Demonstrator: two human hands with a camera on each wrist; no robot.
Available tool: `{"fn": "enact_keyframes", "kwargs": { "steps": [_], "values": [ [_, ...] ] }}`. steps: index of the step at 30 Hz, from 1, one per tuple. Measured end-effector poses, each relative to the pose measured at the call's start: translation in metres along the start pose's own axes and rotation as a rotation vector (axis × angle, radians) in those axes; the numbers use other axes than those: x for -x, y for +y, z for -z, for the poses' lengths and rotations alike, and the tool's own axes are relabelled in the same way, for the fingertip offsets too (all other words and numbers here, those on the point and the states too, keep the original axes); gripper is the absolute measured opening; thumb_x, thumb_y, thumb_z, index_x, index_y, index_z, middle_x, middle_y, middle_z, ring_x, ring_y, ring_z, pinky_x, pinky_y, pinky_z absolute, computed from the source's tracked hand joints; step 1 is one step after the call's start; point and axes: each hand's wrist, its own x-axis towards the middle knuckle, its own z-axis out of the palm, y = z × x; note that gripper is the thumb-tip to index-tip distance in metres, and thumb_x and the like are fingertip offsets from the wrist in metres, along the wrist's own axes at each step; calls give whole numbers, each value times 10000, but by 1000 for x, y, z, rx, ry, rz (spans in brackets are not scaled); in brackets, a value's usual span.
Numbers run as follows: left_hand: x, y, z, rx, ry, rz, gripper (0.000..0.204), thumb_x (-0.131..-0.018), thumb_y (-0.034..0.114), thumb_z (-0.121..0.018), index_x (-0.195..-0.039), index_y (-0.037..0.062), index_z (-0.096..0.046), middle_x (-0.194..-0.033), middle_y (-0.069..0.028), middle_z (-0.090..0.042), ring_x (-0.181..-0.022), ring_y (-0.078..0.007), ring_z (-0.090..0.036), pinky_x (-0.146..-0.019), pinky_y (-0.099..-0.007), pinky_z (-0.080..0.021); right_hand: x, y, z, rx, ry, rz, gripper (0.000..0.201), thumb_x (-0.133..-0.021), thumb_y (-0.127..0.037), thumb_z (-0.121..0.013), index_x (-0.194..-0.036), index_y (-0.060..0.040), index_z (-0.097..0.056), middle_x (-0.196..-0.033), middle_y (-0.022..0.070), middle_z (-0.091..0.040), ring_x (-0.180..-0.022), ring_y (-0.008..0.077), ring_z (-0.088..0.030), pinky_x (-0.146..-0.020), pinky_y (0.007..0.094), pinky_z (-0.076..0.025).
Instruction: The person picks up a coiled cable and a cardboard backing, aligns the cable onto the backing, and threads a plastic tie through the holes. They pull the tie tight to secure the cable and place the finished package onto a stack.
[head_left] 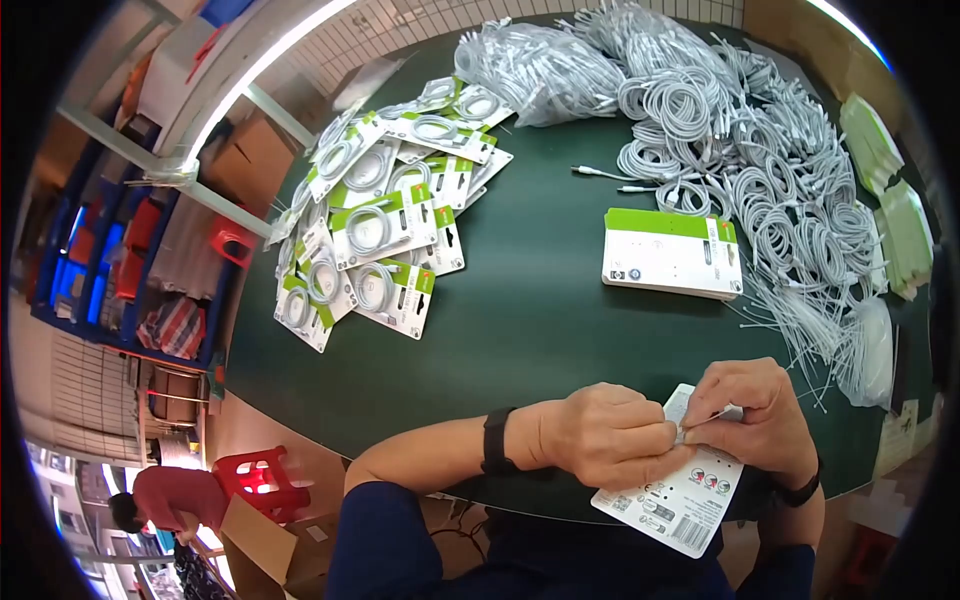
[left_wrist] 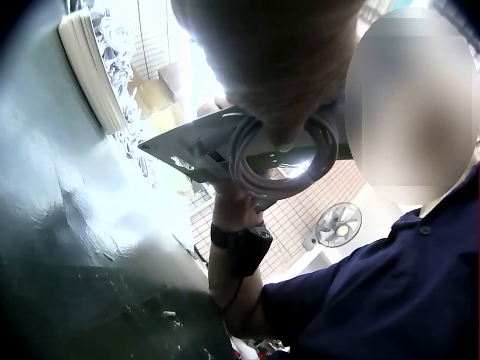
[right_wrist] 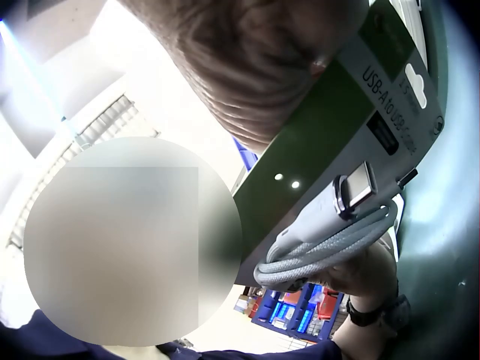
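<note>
A white and green backing card (head_left: pixel 690 500) lies between my two hands above the table's near edge, its printed back with the barcode facing up. Under it hangs a coiled grey braided cable (right_wrist: pixel 330 247) with a USB-C plug (right_wrist: pixel 358 187); the coil (left_wrist: pixel 322 150) also shows in the left wrist view. My left hand (head_left: pixel 615 435) holds the card from the left, fingers curled over its middle. From the other side my right hand (head_left: pixel 755 415) pinches a thin white tie at the card, thumb and forefinger close to the left fingertips. The fingers hide where the tie passes through.
A stack of blank cards (head_left: pixel 670 255) sits ahead of my hands on the green table (head_left: pixel 530 300). Finished cable cards (head_left: pixel 375 230) pile up at left. Loose coiled cables (head_left: pixel 780 190), bagged cables (head_left: pixel 540 70) and white zip ties (head_left: pixel 795 325) spread at back and right.
</note>
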Motion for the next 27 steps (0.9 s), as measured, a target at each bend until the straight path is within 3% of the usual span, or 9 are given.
{"fn": "enact_keyframes", "kwargs": {
  "steps": [5, 9, 10, 13, 15, 16, 20, 22, 27],
  "values": [
    [1, -4, 1, -30, -8, 55, 276, -742, 67, -751, -1013, 15, -742, -808, -35, -604, -590, -136, -565, -454, -266, -412, -2, 6, 2, -28, 113, 48, 146, -730, 57, -785, -846, -19, -743, -799, 82, -730, -691, 174, -683, -634, 285, -526],
    [-12, -6, 4, 101, 89, 251, 291, -756, 93, -780, -1040, 32, -752, -782, -36, -593, -613, -170, -596, -463, -304, -438, -2, -4, 8, -254, 317, -94, 64, -846, 50, -722, -897, 12, -717, -859, 76, -712, -721, 110, -659, -619, 237, -502],
    [-14, -9, 3, 116, 118, 300, 279, -780, 112, -787, -1047, 35, -759, -768, -38, -595, -617, -178, -608, -476, -314, -453, -2, -2, 14, -266, 303, -59, 90, -902, 56, -672, -985, 25, -692, -930, 67, -695, -769, 95, -652, -635, 214, -490],
    [-17, -15, 4, 170, 139, 563, 254, -800, 73, -793, -1047, 46, -740, -811, -66, -654, -666, -206, -646, -599, -331, -521, -10, 4, 17, -47, 669, 120, 127, -930, 72, -637, -1043, 24, -670, -980, 63, -683, -811, 90, -645, -680, 208, -484],
    [-28, -14, 1, 270, 320, 899, 229, -854, 62, -780, -1074, 16, -732, -869, -45, -715, -685, -132, -660, -623, -297, -529, -10, 5, 23, 33, 773, 243, 123, -951, 79, -620, -1053, 23, -660, -1029, 67, -669, -873, 95, -633, -748, 211, -486],
    [-34, -19, 0, 346, 431, 977, 218, -876, 72, -776, -1077, 3, -726, -895, -34, -724, -703, -101, -656, -616, -274, -522, -13, 0, 21, 58, 805, 303, 115, -952, 84, -628, -1044, 23, -659, -1030, 71, -667, -903, 102, -624, -788, 226, -494],
    [-59, -35, -1, 590, 671, 1126, 225, -920, 84, -754, -1120, 15, -678, -919, -13, -694, -699, -54, -624, -540, -217, -472, -20, -7, 21, 675, 776, 656, 264, -807, 154, -700, -1003, -22, -685, -943, 97, -683, -834, 233, -641, -730, 321, -520],
    [-63, -45, -9, 687, 775, 1090, 244, -933, 89, -744, -1151, 40, -645, -918, -11, -671, -681, -43, -602, -509, -205, -445, -24, -9, 14, 822, 723, 721, 307, -722, 104, -749, -972, -72, -718, -904, 63, -683, -790, 229, -622, -668, 346, -505],
    [-65, -56, -28, 761, 891, 1092, 258, -956, 102, -722, -1178, 63, -597, -954, 1, -645, -673, -40, -579, -494, -206, -432, -27, 12, 2, 1060, 652, 752, 292, -671, -65, -774, -958, -121, -756, -906, -8, -679, -768, 184, -598, -639, 333, -456]
  ]
}}
